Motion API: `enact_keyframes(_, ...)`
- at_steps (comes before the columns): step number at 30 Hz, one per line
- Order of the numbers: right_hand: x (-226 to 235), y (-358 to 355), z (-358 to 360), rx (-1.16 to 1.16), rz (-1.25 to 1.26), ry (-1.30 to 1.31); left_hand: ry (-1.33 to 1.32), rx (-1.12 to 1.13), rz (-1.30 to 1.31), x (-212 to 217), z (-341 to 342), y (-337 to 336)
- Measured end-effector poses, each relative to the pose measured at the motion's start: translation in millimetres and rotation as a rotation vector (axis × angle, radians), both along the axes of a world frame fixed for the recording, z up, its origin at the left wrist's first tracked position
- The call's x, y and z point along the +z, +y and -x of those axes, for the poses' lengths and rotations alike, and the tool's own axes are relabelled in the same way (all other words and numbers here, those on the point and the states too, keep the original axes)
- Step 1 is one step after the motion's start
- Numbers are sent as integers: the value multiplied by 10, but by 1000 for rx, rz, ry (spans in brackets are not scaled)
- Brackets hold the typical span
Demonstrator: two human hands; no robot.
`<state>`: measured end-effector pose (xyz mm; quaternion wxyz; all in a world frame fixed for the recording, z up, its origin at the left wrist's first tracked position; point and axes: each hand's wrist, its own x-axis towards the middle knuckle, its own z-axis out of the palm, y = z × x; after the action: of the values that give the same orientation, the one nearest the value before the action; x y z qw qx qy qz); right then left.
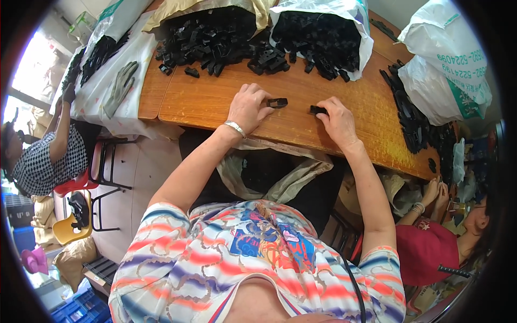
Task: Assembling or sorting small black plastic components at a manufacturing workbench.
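I log: left hand (250,109), pinching one open-framed black piece (277,103); right hand (339,124), pinching a second black piece (316,110); brown table (210,99) beneath both

Wears a short-sleeved T-shirt (210,258) in white, crossed by wavy bands of coral red, purple and grey-blue, with brownish chain-like lines. Carries a printed graphic (277,242) on the front, mostly blue and red. Repeats the banding on both sleeves (162,218). Has a red, white and blue trim (222,308) at the neckline, a silver-toned wristband (235,128) behind the left hand (250,109), a thin black cord (354,285) over the right side, and black trousers (202,187).
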<state>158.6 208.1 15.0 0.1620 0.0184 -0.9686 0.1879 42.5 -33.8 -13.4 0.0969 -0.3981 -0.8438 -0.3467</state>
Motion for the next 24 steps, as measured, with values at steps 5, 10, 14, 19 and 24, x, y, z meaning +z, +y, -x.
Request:
enact_keyframes(5,65,-496,264,110,163,79,-11,12,12,-36,30,-18)
enact_keyframes(10,-34,-639,474,151,152,113,-35,6,2,-58,39,1)
enact_keyframes(14,-42,-623,519,214,11,86,-29,-1,-14,-77,68,-5)
enact_keyframes(19,-116,-753,422,257,-263,136,-6,-11,-10,-59,86,-40)
enact_keyframes(24,-216,-739,367,226,-304,106,-31,-52,-4,-90,63,-24)
